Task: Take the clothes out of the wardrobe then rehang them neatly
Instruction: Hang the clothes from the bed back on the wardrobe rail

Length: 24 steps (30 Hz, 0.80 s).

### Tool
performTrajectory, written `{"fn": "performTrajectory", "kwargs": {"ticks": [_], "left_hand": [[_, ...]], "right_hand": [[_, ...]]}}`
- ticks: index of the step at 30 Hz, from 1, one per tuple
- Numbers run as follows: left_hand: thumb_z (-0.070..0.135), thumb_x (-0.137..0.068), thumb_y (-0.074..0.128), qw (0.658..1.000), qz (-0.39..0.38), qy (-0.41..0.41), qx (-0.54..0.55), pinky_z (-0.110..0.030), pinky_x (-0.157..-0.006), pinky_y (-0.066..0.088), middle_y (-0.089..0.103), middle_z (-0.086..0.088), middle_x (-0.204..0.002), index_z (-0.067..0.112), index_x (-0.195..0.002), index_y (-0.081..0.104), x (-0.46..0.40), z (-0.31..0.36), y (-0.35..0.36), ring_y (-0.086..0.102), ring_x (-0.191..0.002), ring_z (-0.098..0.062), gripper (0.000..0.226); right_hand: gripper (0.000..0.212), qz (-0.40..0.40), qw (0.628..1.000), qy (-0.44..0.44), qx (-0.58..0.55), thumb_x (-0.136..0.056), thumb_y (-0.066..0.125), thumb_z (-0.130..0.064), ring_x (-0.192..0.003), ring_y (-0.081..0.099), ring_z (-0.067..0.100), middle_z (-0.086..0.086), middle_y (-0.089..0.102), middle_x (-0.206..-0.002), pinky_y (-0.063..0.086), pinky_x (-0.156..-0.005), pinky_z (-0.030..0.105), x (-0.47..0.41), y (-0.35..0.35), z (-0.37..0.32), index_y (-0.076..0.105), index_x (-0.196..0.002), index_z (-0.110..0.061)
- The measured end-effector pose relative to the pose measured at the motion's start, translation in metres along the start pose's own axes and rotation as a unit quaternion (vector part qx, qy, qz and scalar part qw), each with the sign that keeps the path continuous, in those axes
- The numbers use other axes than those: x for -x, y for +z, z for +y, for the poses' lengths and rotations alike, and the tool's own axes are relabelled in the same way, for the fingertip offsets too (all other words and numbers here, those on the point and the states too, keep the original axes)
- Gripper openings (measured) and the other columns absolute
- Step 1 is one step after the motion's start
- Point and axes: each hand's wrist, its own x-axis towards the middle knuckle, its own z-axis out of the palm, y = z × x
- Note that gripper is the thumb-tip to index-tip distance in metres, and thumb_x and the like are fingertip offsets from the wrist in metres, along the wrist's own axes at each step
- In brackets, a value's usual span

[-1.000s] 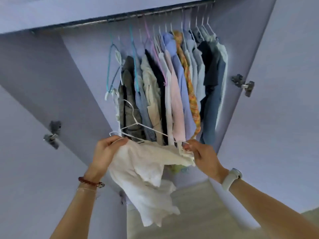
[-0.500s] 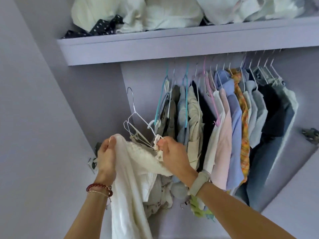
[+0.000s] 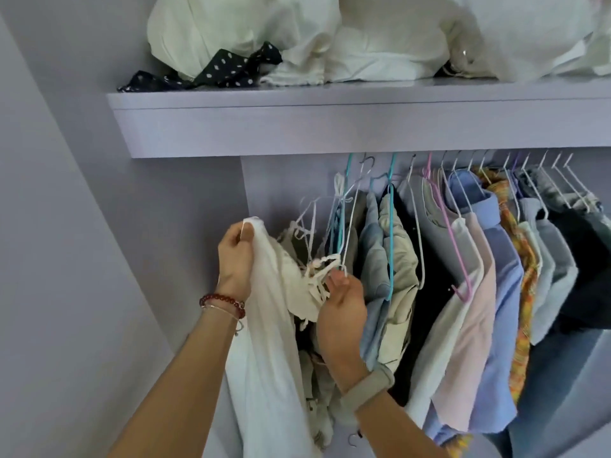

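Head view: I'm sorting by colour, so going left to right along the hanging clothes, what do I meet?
White garment held in the left hand → right hand → light denim piece → beige piece → pink shirt → blue shirt → orange patterned garment → dark jeans.

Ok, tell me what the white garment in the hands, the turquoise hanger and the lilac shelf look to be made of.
White garment: thin woven cloth, probably cotton or linen; it drapes softly, matte.
Turquoise hanger: thin wire, seemingly coated; smooth, even colour.
Lilac shelf: rigid board, likely painted or laminated; flat, matte, sharp edges.
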Motion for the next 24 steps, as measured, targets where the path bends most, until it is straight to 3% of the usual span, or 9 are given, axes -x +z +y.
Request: {"fn": "performTrajectory", "kwargs": {"ticks": [3, 5, 8, 11, 15, 18, 22, 24], "left_hand": [[0.012, -0.094, 0.047, 0.997, -0.047, -0.050, -0.021, -0.024, -0.082, 0.043, 0.059, 0.004, -0.093, 0.016, -0.095, 0.063, 0.000, -0.014, 0.007, 0.052, -0.086, -0.010, 0.017], [0.012, -0.093, 0.048, 0.996, -0.053, -0.069, -0.035, -0.024, -0.077, 0.042, 0.059, 0.006, -0.089, 0.018, -0.090, 0.064, 0.002, -0.028, 0.008, 0.051, -0.083, -0.011, 0.017], [0.013, -0.093, 0.048, 0.996, -0.027, -0.070, -0.044, -0.022, -0.073, 0.039, 0.058, 0.006, -0.089, 0.019, -0.089, 0.063, -0.004, -0.037, 0.004, 0.050, -0.083, -0.010, 0.017], [0.010, -0.094, 0.046, 0.998, 0.015, -0.055, -0.024, -0.017, -0.069, 0.040, 0.055, 0.010, -0.082, 0.017, -0.086, 0.060, -0.021, -0.033, 0.001, 0.048, -0.078, -0.006, 0.018], [0.012, -0.096, 0.044, 0.998, 0.047, 0.024, -0.023, -0.006, -0.058, 0.039, 0.049, 0.011, -0.072, 0.021, -0.074, 0.054, -0.047, -0.013, 0.009, 0.044, -0.068, -0.002, 0.025], [0.013, -0.096, 0.044, 0.996, 0.057, 0.064, -0.036, -0.017, -0.070, 0.041, 0.052, 0.007, -0.077, 0.014, -0.085, 0.056, -0.071, 0.002, 0.022, 0.048, -0.076, -0.010, 0.016], [0.015, -0.096, 0.044, 0.975, -0.010, 0.123, -0.183, -0.021, -0.075, 0.038, 0.060, -0.008, -0.097, 0.004, -0.107, 0.059, -0.099, -0.007, 0.036, 0.052, -0.089, -0.019, 0.021], [0.016, -0.096, 0.045, 0.948, -0.061, 0.105, -0.295, -0.026, -0.077, 0.037, 0.062, -0.016, -0.106, 0.004, -0.113, 0.058, -0.105, -0.026, 0.040, 0.056, -0.098, -0.029, 0.025]], "right_hand": [[0.028, 0.060, 0.984, -0.074, 0.152, -0.097, 0.034, -0.014, -0.076, 0.062, 0.030, 0.014, 0.067, -0.084, 0.042, -0.060, 0.029, -0.009, -0.019, 0.014, 0.055, -0.112, -0.003], [0.028, 0.038, 0.970, -0.107, 0.213, -0.097, 0.035, -0.014, -0.066, 0.059, 0.031, 0.014, 0.065, -0.074, 0.038, -0.056, 0.030, -0.013, -0.021, 0.018, 0.054, -0.116, -0.005], [0.033, 0.005, 0.959, -0.163, 0.234, -0.097, 0.033, -0.014, -0.058, 0.057, 0.037, 0.020, 0.061, -0.066, 0.042, -0.054, 0.038, -0.016, -0.016, 0.018, 0.052, -0.121, -0.003], [0.035, -0.006, 0.960, -0.204, 0.193, -0.097, 0.031, -0.015, -0.066, 0.060, 0.038, 0.022, 0.064, -0.079, 0.046, -0.059, 0.039, -0.015, -0.005, 0.009, 0.052, -0.121, -0.001], [0.032, 0.009, 0.974, -0.175, 0.143, -0.097, 0.033, -0.010, -0.084, 0.061, 0.035, 0.022, 0.063, -0.098, 0.045, -0.072, 0.036, -0.038, 0.021, -0.017, 0.048, -0.124, -0.003], [0.031, 0.051, 0.968, -0.158, 0.188, -0.098, 0.030, -0.014, -0.083, 0.060, 0.035, 0.019, 0.064, -0.096, 0.046, -0.068, 0.038, -0.059, 0.035, -0.028, 0.048, -0.122, -0.004], [0.033, 0.068, 0.944, -0.160, 0.280, -0.098, 0.029, -0.017, -0.086, 0.060, 0.035, 0.017, 0.065, -0.093, 0.044, -0.070, 0.040, -0.074, 0.040, -0.024, 0.048, -0.123, -0.006], [0.030, 0.071, 0.930, -0.156, 0.324, -0.098, 0.029, -0.016, -0.084, 0.061, 0.034, 0.015, 0.066, -0.091, 0.043, -0.065, 0.037, -0.077, 0.041, -0.018, 0.049, -0.119, -0.006]]}}
